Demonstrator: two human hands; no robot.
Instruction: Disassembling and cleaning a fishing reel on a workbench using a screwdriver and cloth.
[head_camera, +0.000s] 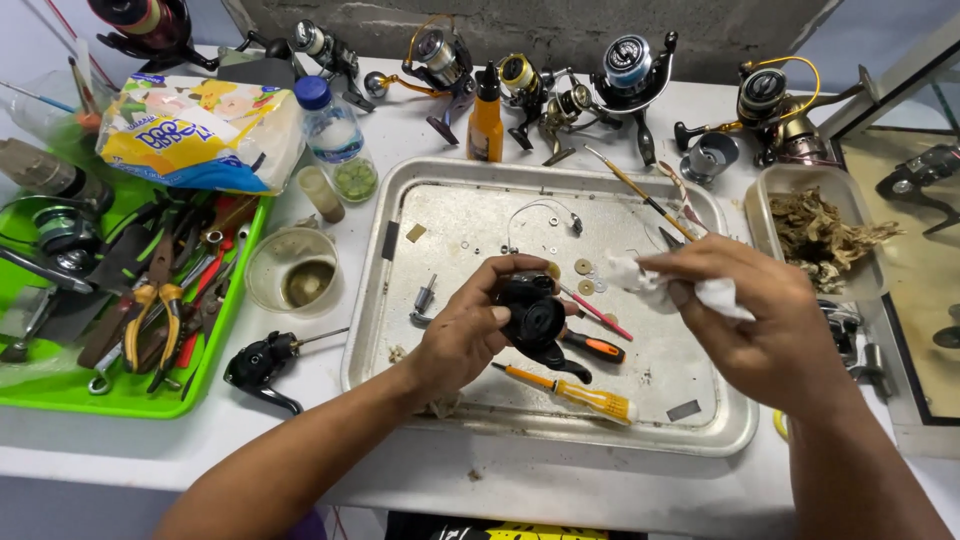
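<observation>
over the dented metal tray (400, 330), the left hand (465, 335) has its fingers curled tight round a black, rigid fishing reel body (535, 318). the right hand (765, 320) pinches a soft crumpled white tissue (640, 278) just beside it. the reel looks hard, fairly heavy and perhaps greasy, best gripped round its body.

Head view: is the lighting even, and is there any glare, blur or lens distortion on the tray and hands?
Head view: soft, even light with faint shadows; mild sheen on the metal tray, no harsh glare; left hand on the black reel body and right hand with the white cloth look sharp; wide-angle bending curves the table's edges.
</observation>
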